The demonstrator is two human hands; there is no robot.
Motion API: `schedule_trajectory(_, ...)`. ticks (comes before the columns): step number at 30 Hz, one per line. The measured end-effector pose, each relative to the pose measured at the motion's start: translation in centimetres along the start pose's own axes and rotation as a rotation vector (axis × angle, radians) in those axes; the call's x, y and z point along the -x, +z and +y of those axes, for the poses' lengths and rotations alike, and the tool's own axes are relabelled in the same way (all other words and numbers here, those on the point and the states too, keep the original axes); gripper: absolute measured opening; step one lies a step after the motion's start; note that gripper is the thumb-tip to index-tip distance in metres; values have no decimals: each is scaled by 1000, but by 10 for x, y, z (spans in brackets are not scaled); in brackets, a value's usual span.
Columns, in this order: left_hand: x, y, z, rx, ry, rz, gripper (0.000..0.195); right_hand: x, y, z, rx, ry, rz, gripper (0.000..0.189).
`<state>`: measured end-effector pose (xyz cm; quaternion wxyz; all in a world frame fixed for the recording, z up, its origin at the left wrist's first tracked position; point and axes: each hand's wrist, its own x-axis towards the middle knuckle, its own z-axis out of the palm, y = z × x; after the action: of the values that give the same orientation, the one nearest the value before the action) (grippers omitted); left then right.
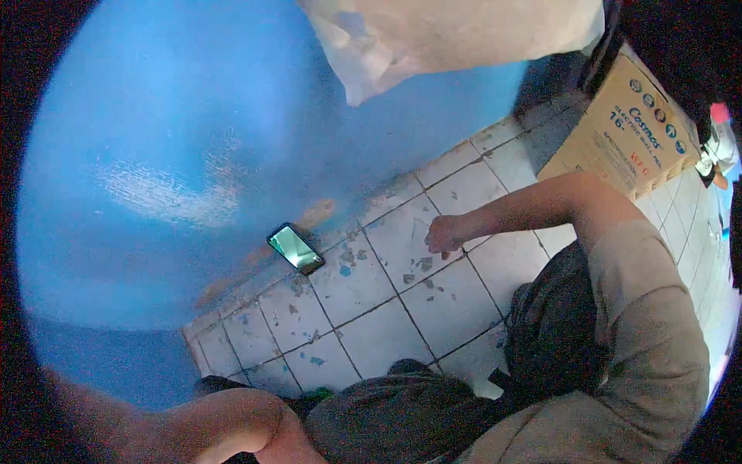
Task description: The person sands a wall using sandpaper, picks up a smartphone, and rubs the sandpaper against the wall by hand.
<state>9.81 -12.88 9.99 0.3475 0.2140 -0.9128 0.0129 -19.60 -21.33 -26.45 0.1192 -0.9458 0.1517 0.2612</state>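
My right hand (444,236) hovers over or rests on the white tiled floor (371,330), its fingers curled in. Whether it grips something small is hidden. Grey and blue flakes, like paint chips (426,264), lie scattered below and beside it. To its left, a smartphone (296,249) with a lit screen leans at the foot of a blue wall (174,278). A whitish worn patch (174,200) marks the wall's paint. What looks like my left arm (232,420) runs off into the dark left rim; my left hand is out of view.
A Cosmos wall fan carton (632,133) stands beyond my right forearm. Pale crumpled sheeting or a sack (458,35) hangs in at the top. My dark-clothed legs (406,412) are close below. A white object with a pink top (720,136) sits at the far right.
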Motion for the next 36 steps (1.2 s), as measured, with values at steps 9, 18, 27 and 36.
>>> schedule_trajectory(9, -2, 2, 7, -150, -8, 32, 52, -3, -7, -8, 44, 1, -5, 28)
schedule_trajectory(18, -30, -9, 4, -283, 4, 95, 52, -14, 23, 9, -8, -20, 68, 41)
schedule_trajectory(27, -52, 5, -41, -44, -93, 179, 53, -4, -2, -4, 4, -11, 50, 29)
schedule_trajectory(36, -34, 37, -122, -54, -371, 453, 19, -21, 34, 17, -162, -45, 145, 26)
